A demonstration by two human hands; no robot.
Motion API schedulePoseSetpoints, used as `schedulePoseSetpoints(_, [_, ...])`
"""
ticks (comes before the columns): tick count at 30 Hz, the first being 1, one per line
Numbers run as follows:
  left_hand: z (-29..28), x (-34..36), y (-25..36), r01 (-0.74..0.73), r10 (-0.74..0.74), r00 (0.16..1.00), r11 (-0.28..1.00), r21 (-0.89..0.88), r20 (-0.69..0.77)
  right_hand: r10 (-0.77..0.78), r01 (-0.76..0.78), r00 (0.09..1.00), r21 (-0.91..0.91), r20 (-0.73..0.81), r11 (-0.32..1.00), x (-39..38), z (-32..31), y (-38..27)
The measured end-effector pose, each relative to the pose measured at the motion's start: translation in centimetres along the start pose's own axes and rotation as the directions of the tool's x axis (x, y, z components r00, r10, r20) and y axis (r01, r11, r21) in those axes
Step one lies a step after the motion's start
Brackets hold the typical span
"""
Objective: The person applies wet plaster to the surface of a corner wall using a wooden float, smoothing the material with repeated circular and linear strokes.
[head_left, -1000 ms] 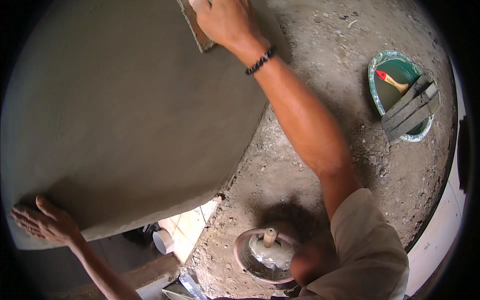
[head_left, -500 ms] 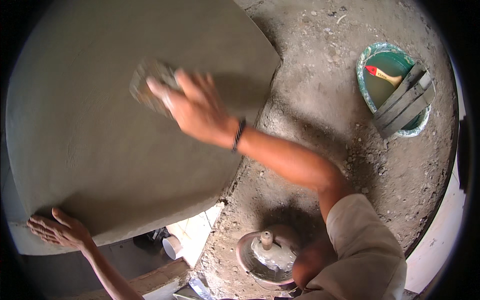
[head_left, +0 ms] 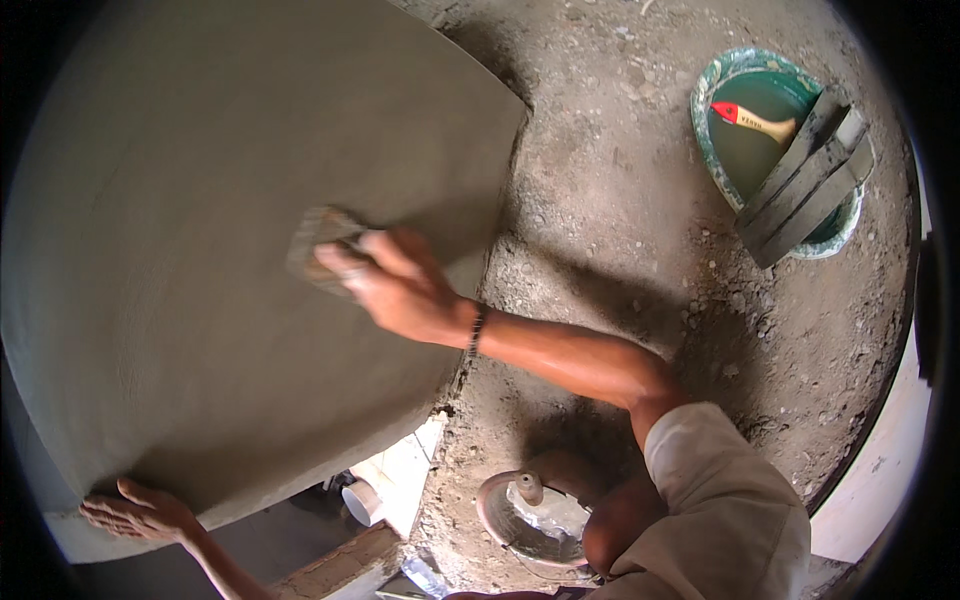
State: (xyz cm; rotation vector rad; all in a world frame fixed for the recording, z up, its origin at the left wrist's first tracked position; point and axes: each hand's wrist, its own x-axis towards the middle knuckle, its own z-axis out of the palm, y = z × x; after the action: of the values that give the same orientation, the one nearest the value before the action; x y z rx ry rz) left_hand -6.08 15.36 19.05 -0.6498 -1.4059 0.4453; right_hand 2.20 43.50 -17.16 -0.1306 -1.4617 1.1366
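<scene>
A broad smooth surface of grey cement plaster (head_left: 190, 260) fills the left half of the head view. My right hand (head_left: 400, 285) is closed round a small rectangular plastering float (head_left: 316, 243), pressed to the middle of this surface and blurred by motion. A dark band circles that wrist. At the lower left, my left hand (head_left: 145, 514) lies flat with fingers stretched out along the near edge of the plaster. It holds nothing.
At the far right stands a green bucket (head_left: 703, 130) of cloudy water, holding a red-tipped paintbrush (head_left: 757, 122), with grey flat strips (head_left: 812, 180) across it. A round pan (head_left: 487, 512) of wet mix sits near my knee. Below the slab's edge is a white pipe (head_left: 362, 503).
My right hand has brought the float nearer to me and slightly right across the plaster. The view has shifted a little; my left hand stays at the slab's edge.
</scene>
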Motion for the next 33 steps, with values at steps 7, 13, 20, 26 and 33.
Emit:
schedulePoseSetpoints(7, [-0.5,0.2,-0.6,-0.027,0.027,1.0,0.998,0.056,0.003,0.28,-0.379,0.853,-0.152,-0.441,0.913,6.5,-7.8,11.6])
schedulePoseSetpoints(13, [-0.2,0.6,-0.7,-0.029,0.029,1.0,0.999,0.033,-0.007,0.781,-0.814,0.462,0.148,-0.419,0.561,-7.6,-4.1,14.5])
schedulePoseSetpoints(20, [-0.5,0.0,-0.4,0.009,-0.008,0.999,1.0,-0.022,0.05,0.08,-0.107,0.987,-0.207,-0.136,0.972,4.1,-2.7,2.3])
schedulePoseSetpoints(26, [-1.5,1.0,0.5,-0.015,0.016,1.0,0.997,-0.074,0.024,0.541,-0.595,0.765,-0.064,-0.349,0.801,-1.0,-7.9,15.8])
schedulePoseSetpoints(33, [-0.1,0.6,0.7,0.021,-0.019,0.999,0.998,-0.064,0.026,0.631,-0.643,0.73,0.05,-0.261,0.764,-18.0,3.7,4.2])
